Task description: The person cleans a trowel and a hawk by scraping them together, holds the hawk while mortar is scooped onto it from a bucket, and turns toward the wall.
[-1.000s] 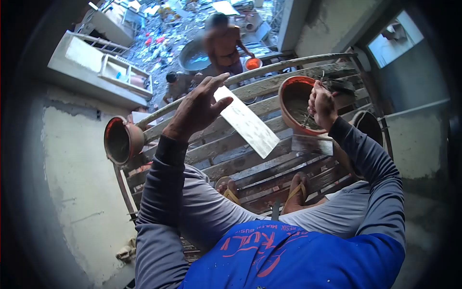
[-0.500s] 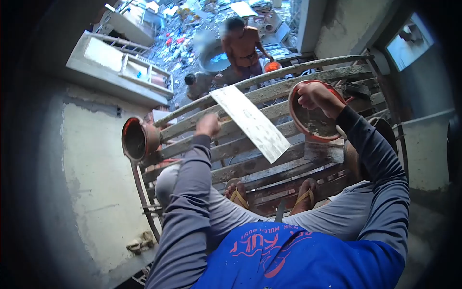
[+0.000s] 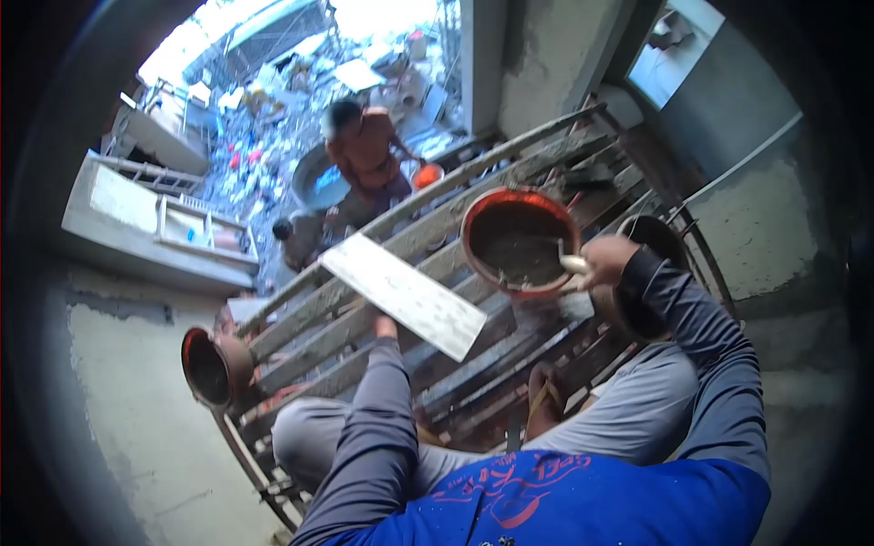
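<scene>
My right hand is closed around the pale handle of a trowel, at the right rim of an orange-rimmed bucket. Grey wet mortar lies inside this bucket. A long whitish board slants across the wooden slats, left of the bucket. My left hand is at the board's lower left edge, its fingers hidden beneath the board.
Another bucket stands at the platform's left end, and a dark one at the right. Wooden slats support my sandalled feet. Below, a shirtless person stands by an orange-filled bowl; another person is lower down.
My left hand has gone from raised and open to the board's underside. My right hand has shifted from over the bucket to its right rim, with the trowel handle now visible. The view has turned.
</scene>
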The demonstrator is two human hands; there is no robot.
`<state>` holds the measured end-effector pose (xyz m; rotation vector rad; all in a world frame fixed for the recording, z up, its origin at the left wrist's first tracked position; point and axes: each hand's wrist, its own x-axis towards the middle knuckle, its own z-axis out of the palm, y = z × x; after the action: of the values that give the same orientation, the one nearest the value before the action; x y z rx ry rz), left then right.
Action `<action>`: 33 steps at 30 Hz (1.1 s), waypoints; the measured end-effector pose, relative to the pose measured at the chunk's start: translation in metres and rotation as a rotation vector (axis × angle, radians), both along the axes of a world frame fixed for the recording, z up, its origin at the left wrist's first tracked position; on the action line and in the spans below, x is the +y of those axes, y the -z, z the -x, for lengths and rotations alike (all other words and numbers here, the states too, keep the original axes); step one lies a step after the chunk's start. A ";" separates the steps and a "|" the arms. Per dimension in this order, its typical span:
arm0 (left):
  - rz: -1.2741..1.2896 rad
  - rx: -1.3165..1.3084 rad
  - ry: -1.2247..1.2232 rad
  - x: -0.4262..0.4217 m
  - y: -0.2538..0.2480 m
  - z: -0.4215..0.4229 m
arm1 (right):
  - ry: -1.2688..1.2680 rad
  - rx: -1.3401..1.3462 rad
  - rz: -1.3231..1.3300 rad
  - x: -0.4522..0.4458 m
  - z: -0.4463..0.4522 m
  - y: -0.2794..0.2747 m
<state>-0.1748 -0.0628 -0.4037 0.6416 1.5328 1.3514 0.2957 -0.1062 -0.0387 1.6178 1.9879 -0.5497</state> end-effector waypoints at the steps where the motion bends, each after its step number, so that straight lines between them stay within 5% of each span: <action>1: -0.001 -0.008 -0.030 0.004 -0.001 -0.005 | -0.035 -0.012 -0.034 -0.003 -0.002 0.013; 12: 0.062 0.133 0.206 -0.005 -0.052 -0.032 | -0.071 -0.125 -0.279 0.001 0.018 0.075; 18: -0.347 0.025 0.213 0.043 -0.149 -0.044 | -0.223 -0.234 -0.414 0.010 0.034 -0.010; 20: -0.652 0.358 0.248 0.064 -0.197 -0.048 | -0.229 -0.258 -0.402 0.004 0.041 -0.047; 21: -0.832 0.752 0.298 0.075 -0.212 -0.044 | -0.208 -0.266 -0.387 0.000 0.045 -0.060; 22: -0.861 0.657 0.303 0.075 -0.232 -0.048 | -0.161 -0.236 -0.448 -0.005 0.039 -0.058; 23: -0.699 -0.102 0.500 0.080 -0.204 -0.051 | -0.122 -0.203 -0.505 -0.011 0.031 -0.056; 24: -0.437 -0.862 0.402 0.085 -0.175 -0.054 | -0.053 -0.205 -0.514 -0.015 0.031 -0.060; 27: -0.227 -0.973 0.298 0.067 -0.158 -0.086 | 0.033 -0.170 -0.648 -0.034 0.031 -0.048; 33: -0.156 -1.072 0.279 0.053 -0.189 -0.141 | 0.173 -0.455 -0.481 -0.044 0.042 0.024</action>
<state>-0.0339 -0.0100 -0.2146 0.1300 0.4601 1.2667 0.2537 -0.1497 -0.0625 1.9894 1.7177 0.2537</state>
